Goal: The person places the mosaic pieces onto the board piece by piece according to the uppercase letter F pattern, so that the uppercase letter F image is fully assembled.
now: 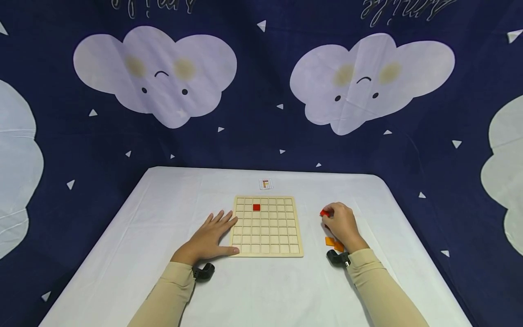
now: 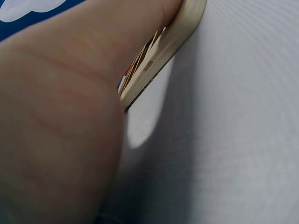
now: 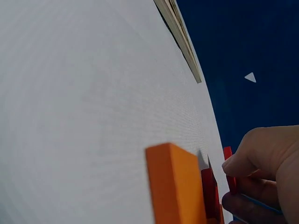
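A square wooden grid board (image 1: 269, 255) lies on the table, with one red square tile (image 1: 256, 207) in a cell of its top row or close to it. My left hand (image 1: 209, 240) rests at the board's left edge, fingers spread and straight, thumb at the near left corner. To the right of the board, my right hand (image 1: 343, 225) pinches a red tile (image 3: 229, 169) between thumb and fingers. Beneath and beside that hand lie orange tiles (image 1: 329, 241), and another red tile (image 3: 210, 191) shows behind an orange one in the right wrist view.
A small printed card (image 1: 266, 184) with a coloured grid pattern lies beyond the board. White cloth covers the table (image 1: 171, 200). Behind it hangs a dark blue curtain (image 1: 261, 145) with clouds and triangles.
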The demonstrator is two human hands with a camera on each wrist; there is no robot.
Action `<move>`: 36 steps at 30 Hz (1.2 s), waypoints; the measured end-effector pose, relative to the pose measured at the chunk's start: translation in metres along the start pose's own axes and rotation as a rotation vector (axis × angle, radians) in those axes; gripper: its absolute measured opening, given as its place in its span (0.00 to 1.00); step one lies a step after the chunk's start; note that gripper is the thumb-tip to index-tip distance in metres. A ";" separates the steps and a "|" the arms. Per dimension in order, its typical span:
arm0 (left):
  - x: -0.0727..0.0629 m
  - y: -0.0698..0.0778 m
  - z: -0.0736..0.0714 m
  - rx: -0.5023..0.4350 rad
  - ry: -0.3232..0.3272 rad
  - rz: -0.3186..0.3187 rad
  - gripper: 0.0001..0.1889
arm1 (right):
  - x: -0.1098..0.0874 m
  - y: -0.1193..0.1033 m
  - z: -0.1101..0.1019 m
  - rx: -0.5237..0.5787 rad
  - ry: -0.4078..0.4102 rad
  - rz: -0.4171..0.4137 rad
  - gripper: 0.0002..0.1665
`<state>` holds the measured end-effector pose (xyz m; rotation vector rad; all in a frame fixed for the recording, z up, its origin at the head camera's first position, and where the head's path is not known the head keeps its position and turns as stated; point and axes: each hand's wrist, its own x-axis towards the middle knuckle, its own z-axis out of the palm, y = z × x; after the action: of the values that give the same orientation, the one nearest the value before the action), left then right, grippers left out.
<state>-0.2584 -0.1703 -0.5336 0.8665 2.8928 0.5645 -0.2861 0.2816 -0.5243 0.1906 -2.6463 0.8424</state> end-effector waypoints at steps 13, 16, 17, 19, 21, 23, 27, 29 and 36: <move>0.000 0.001 -0.001 -0.001 0.005 0.004 0.57 | 0.002 -0.007 0.001 0.045 -0.019 0.005 0.12; -0.001 0.001 -0.001 -0.003 0.005 0.004 0.57 | 0.002 -0.009 0.001 0.042 -0.027 0.014 0.12; -0.001 0.001 -0.001 -0.003 0.006 0.005 0.57 | 0.003 -0.010 0.001 0.044 -0.028 0.015 0.13; -0.001 0.001 -0.002 -0.005 0.005 0.006 0.57 | 0.004 -0.012 0.001 0.053 -0.028 0.011 0.13; -0.001 0.002 -0.002 -0.005 0.005 0.007 0.56 | 0.006 -0.014 0.002 0.063 -0.030 0.003 0.13; -0.001 0.002 -0.003 -0.006 0.007 0.008 0.56 | 0.007 -0.017 0.002 0.072 -0.035 -0.005 0.13; -0.002 0.002 -0.002 -0.005 0.008 0.013 0.56 | 0.011 -0.024 0.005 0.091 -0.043 -0.027 0.14; -0.002 0.002 -0.002 -0.003 0.004 0.010 0.56 | 0.013 -0.028 0.007 0.098 -0.042 -0.049 0.15; -0.001 0.000 -0.001 0.004 -0.008 -0.003 0.57 | 0.022 -0.044 0.014 0.128 -0.034 -0.105 0.16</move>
<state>-0.2575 -0.1712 -0.5323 0.8631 2.8886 0.5534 -0.3002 0.2375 -0.5035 0.3769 -2.5890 0.9822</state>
